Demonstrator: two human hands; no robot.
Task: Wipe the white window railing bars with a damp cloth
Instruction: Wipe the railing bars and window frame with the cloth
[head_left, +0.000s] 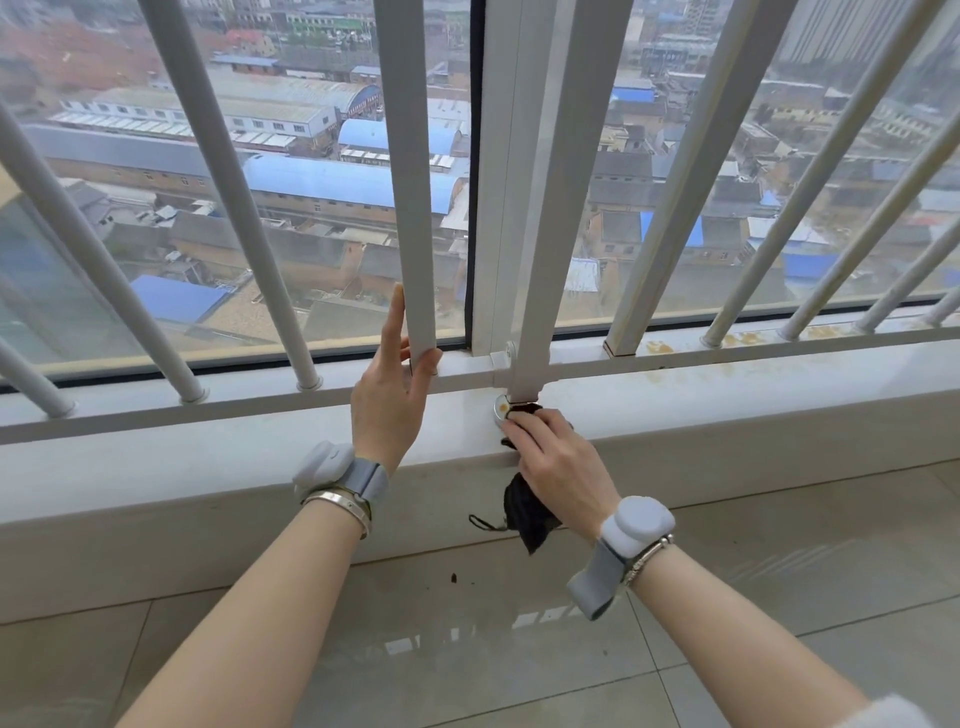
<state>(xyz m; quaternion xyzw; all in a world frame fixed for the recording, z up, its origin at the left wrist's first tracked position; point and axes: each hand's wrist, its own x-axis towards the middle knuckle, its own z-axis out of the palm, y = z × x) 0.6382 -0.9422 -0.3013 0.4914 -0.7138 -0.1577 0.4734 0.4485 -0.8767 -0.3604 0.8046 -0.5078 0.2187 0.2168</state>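
At the window ledge: a white railing (363, 382) runs along a pale stone sill (260, 447), glass behind it and grey-beige glossy floor tiles (467, 649) below.
Containers: none shows; nothing here holds anything else.
Bars: round white tubes (228, 171) fan out to the left and right; nearer the middle the uprights are flat-sided and square in section, smooth painted metal.
Left hand (387, 400): fingers nearly straight, laid along the left side of a square bar (410, 182) near its foot, thumb hooked round the bar's front lower end; holding the bar loosely.
Right hand (556, 457): curled round a black cloth (527, 514), pressing it at the foot of the central square post (545, 234).
Cloth: dark, soft and crumpled; one bunch shows above the knuckles against the post base, the rest hangs below the palm over the sill's front edge, with a thin loop trailing.
Post base: a round shiny metal disc (502, 408) with a rust-coloured spot, just beside the fingertips.
Lower rail, right part: orange-brown rust stains (737, 340) around the bar feet.
Wrists: each carries a grey strap with a white rounded device (636, 525), plus a metal bangle (340, 501).
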